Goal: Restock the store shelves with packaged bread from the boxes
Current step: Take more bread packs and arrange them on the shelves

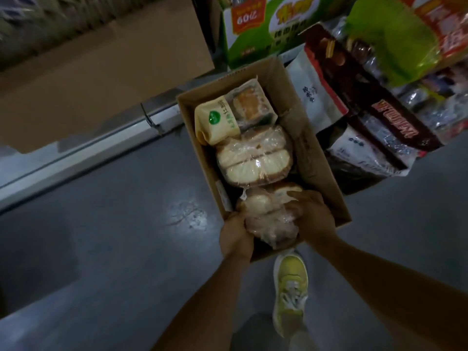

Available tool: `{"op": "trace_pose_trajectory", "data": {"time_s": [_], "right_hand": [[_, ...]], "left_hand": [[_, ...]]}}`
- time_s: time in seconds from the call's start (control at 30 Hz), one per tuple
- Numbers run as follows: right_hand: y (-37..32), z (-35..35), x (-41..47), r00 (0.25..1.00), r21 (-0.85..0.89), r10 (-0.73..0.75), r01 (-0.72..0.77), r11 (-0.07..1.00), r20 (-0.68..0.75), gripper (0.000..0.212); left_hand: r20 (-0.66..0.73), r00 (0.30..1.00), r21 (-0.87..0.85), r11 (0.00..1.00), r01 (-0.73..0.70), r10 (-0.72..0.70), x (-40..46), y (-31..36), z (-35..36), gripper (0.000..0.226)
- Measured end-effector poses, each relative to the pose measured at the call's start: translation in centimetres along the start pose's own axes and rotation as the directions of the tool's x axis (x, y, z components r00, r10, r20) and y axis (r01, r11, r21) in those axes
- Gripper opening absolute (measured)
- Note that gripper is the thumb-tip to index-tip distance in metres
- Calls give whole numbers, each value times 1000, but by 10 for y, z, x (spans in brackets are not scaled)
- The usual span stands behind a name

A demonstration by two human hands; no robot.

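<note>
I see my left hand [235, 234] and right hand [312, 219] curled round either side of a clear-wrapped bread pack [268, 216] at the near end of an open cardboard box [321, 158] on the grey floor [114, 236]. The box looks far from emptied: a larger clear bread pack [254, 158], a cream-labelled pack [217, 120] and a small cake pack [248, 102] remain inside. The dim aisle has a metal shelf edge [83, 150] to the left and packaged goods [374, 115] stacked to the right.

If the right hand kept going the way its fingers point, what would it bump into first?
The right hand already grips the clear bread bag; beyond it probably the left hand.
</note>
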State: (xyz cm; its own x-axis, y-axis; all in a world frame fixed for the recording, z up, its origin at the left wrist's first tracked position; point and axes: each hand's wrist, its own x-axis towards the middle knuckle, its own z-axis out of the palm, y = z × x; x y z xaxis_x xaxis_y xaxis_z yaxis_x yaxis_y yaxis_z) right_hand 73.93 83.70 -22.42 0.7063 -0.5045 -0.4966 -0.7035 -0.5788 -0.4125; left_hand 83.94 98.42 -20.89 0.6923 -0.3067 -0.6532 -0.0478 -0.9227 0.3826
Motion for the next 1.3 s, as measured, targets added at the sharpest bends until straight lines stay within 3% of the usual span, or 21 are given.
{"op": "trace_pose_trajectory", "data": {"time_s": [0.1, 0.23, 0.33, 0.43, 0.5, 0.67, 0.73, 0.77, 0.83, 0.93, 1.1, 1.23, 1.3], "right_hand": [[-5, -14, -1, 996, -40, -82, 81, 996, -43, 22], [-34, -61, -11, 985, -58, -146, 142, 988, -87, 27], [-61, -104, -26, 953, -82, -226, 213, 974, -202, 31], [-82, -141, -45, 980, 32, -135, 141, 989, -144, 30], [-98, -168, -57, 978, 3, -153, 155, 988, -144, 28], [-156, -235, -99, 973, 44, -157, 167, 985, -169, 25], [-176, -257, -114, 950, 76, -235, 256, 964, -207, 41], [-189, -269, -123, 943, 81, -264, 285, 955, -202, 48], [-219, -293, -142, 955, 46, -229, 242, 969, -189, 32], [-264, -323, -171, 956, 163, -185, 225, 961, -226, 28], [-339, -376, -223, 933, 265, -259, 323, 908, -251, 37], [-396, -423, -272, 883, 324, -393, 462, 825, -258, 24], [-429, -441, -294, 855, 278, -439, 508, 816, -275, 31]], "left_hand": [[-27, 999, 78, 996, -33, 35, -8, 6, -19, 27], [-36, 996, 63, 995, -83, 86, -19, 11, -53, 20], [-32, 993, -74, 990, -119, 117, -35, 20, -88, 15], [-29, 985, -209, 963, -173, 171, -51, 32, -127, 14], [-8, 972, -286, 931, -226, 234, -60, 38, -153, 23], [-65, 942, -307, 892, -332, 328, -92, 58, -226, 23], [-93, 928, -278, 886, -371, 360, -111, 64, -258, 25], [-114, 918, -246, 884, -397, 380, -120, 66, -274, 27], [-146, 885, -220, 858, -464, 441, -146, 71, -311, 21], [-182, 835, -210, 809, -549, 520, -186, 74, -364, 6], [-359, 767, -260, 732, -630, 532, -261, 81, -456, 19], [-442, 688, -194, 688, -700, 576, -321, 85, -524, 11], [-447, 660, -185, 660, -728, 603, -359, 85, -556, 35]]}}
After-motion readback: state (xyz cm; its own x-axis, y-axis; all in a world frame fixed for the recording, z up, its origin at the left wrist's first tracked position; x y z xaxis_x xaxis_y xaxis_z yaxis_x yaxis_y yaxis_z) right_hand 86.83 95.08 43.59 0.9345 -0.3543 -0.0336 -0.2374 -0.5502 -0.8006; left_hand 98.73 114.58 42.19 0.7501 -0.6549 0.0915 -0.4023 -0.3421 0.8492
